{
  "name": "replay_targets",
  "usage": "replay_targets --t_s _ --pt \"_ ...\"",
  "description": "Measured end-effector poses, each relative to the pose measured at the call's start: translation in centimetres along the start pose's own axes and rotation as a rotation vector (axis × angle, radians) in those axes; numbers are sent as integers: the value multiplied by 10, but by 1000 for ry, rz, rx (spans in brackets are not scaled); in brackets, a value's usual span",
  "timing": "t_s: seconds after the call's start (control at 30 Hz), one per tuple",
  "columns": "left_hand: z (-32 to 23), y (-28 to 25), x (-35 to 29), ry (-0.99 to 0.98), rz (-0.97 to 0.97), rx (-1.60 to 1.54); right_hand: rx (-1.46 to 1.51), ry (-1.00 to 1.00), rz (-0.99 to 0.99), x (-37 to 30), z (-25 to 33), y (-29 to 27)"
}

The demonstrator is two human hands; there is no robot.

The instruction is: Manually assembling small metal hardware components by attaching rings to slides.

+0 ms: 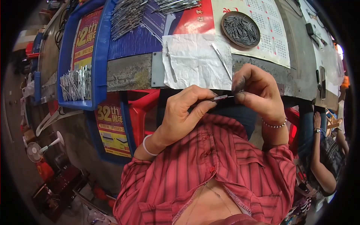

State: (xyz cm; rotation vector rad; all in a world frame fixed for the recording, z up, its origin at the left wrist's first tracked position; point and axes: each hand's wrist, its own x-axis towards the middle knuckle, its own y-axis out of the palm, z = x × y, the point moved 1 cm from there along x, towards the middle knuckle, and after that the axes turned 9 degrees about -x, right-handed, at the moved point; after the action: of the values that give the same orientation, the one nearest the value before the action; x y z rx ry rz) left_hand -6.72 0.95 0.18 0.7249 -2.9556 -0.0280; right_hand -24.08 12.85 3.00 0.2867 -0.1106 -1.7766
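My left hand (187,107) pinches a slender silvery metal tool (219,98) between thumb and fingers, in front of the table edge. Its thin end runs into the closed fingertips of my right hand (258,90), which are smudged dark; exactly how they grip it is hidden. Just beyond my hands, a creased white sheet of paper (197,60) lies over the table edge. Two slender metal pieces rest on it, one at the left (171,65) and one at the right (222,58). A round dish (224,32) of small dark metal pins (240,30) stands behind, to the right.
Piles of shiny slender metal pieces (129,17) lie at the back left. A blue tray (99,48) with upright metal pieces (76,85) stands further left. A red stool (140,110) is under the table. Another person's arm (322,168) shows at right.
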Motion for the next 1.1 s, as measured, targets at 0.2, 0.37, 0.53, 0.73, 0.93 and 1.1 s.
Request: replay_targets --t_s 0.2,0.37,0.53,0.73,0.93,1.1 --pt "1 -1 -3 89 10 41 -23 -3 1 -1 1 6" --pt "3 -1 -2 111 9 52 -14 38 -10 0 2 6" --pt "3 -2 -1 101 15 52 -24 8 -17 1 0 5" --pt "6 -2 0 88 11 49 -2 26 -19 2 -1 4" --pt "4 -3 1 85 10 59 20 50 -22 4 0 4" --pt "4 -4 2 109 15 92 15 58 -10 4 -4 2"
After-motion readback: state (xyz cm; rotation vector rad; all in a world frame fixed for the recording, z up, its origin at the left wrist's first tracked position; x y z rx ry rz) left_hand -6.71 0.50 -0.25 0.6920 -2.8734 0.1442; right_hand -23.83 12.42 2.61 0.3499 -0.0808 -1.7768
